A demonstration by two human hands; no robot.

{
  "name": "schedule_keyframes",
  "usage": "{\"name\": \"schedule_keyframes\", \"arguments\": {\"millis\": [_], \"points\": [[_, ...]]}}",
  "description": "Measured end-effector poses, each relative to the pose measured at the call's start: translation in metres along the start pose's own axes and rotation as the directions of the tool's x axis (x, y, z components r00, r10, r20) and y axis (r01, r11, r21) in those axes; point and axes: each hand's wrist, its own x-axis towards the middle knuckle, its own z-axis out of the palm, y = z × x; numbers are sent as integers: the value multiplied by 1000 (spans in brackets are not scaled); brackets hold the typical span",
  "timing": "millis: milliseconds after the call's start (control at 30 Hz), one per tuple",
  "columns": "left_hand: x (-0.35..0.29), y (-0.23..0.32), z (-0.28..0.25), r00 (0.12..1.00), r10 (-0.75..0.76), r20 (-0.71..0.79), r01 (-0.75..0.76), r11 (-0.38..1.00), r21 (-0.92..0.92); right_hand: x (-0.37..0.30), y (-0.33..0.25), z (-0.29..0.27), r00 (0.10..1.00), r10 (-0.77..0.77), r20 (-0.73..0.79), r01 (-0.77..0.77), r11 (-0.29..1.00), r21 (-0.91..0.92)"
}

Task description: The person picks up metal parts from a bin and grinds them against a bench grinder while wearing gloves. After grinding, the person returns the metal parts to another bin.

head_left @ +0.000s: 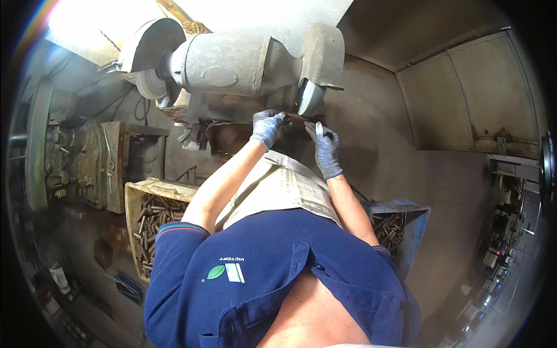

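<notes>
A grey bench grinder [223, 64] stands in front of me. Below the guard at its right end, the grinding wheel [310, 97] shows, with a small orange glint at its left edge. My left hand [267, 129], in a blue-grey glove, is closed in a pinch just left of this wheel. My right hand [326, 149], gloved alike, pinches from the right with its thumb raised. Between the fingertips, close under the wheel, lies a slim dark metal piece [298, 117]; its exact shape is hard to make out.
A pale bin [132, 223] of short metal rods stands at my left, and a blue bin [415, 232] with similar pieces at my right. Another wheel [151, 84] sits at the grinder's left end. Newspaper [293, 182] covers my lap. Machinery [81, 159] stands far left.
</notes>
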Motion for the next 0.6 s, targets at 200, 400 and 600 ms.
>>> {"name": "schedule_keyframes", "arguments": {"millis": [200,400,600], "points": [[-12,22,-12,999,24,-43,-19,993,116,-1,7,20,999,26,19,-28,995,93],[-13,6,-39,962,255,102,-263,961,80,-14,3,24,961,-243,132,259,959,-114],[-65,25,-40,906,356,228,-382,921,79,-62,-54,40,772,-558,303,625,580,-523]]}}
